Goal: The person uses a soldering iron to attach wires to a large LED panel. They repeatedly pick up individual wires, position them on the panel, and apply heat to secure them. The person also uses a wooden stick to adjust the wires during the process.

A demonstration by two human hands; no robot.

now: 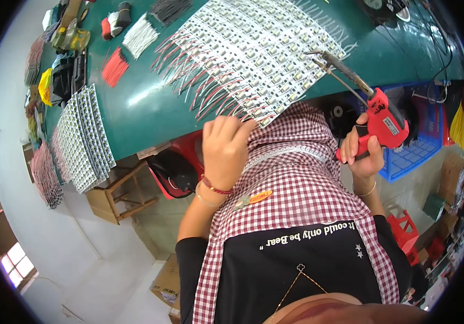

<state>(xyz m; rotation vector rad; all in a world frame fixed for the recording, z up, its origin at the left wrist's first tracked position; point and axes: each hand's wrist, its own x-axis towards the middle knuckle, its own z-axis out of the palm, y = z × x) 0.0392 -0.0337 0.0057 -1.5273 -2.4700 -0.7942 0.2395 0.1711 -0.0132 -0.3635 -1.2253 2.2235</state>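
Note:
A large white panel of small circuit boards, in rows with square chips, lies on the green table. Red and white wires stick out along its near left edge. My left hand is closed at the panel's near corner, fingertips by the last wires; what they pinch is hidden. My right hand grips the handle of a red soldering gun, forefinger side at the trigger. The gun points up and left, and its bent tip with the thin feed tube beside it is over the panel's right part.
Bundles of red wires, white wires and dark wires lie on the green table. Stacked panels stand at its left edge. A blue crate is under the table at right, a wooden stool below left.

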